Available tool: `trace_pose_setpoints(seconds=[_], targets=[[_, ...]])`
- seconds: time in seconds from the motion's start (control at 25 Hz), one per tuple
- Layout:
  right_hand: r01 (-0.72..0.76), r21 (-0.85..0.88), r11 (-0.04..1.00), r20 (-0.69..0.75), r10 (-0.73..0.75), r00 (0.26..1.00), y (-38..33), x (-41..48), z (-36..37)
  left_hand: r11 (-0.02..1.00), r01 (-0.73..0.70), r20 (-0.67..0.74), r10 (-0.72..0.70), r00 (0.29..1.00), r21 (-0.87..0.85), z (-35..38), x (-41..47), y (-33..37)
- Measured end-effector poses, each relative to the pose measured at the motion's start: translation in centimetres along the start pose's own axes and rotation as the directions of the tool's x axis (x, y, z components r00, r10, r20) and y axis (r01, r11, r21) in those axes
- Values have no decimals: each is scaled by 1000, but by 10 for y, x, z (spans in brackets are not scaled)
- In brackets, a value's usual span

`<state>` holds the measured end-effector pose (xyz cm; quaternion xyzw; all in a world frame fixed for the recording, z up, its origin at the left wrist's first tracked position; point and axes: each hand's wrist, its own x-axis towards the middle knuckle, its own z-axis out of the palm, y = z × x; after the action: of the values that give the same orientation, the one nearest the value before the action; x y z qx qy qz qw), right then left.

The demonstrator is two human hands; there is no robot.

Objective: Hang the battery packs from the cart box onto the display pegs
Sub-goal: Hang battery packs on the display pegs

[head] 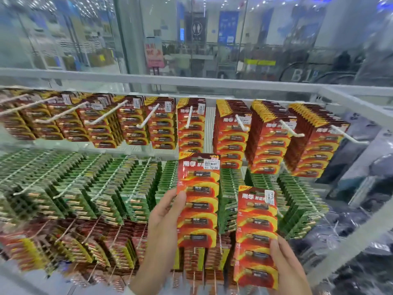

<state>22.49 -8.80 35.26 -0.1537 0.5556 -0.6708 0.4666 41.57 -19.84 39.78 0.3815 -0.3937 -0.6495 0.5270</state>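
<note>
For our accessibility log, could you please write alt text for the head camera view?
The left hand grips one red battery pack upright, the right hand a lower second pack, before a display rack. White pegs carry red packs on top, green packs in the middle row.

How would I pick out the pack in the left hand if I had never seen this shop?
Find the green row in the middle of the peg wall. In front of it the hands hold two red packs; the left hand grips the higher pack by its left edge. Its top reaches the red row above, while the other pack sits lower, to its right.
</note>
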Motion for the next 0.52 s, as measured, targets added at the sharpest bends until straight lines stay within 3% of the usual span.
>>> trace_pose_setpoints(seconds=[0.24,0.52], targets=[[-17,-21,1000,34,17,999,-12,19,6,984,-176,1,176,984,-1,9,28,35],[-27,44,999,49,25,999,-15,26,1,982,-190,-37,191,981,15,16,36,35]])
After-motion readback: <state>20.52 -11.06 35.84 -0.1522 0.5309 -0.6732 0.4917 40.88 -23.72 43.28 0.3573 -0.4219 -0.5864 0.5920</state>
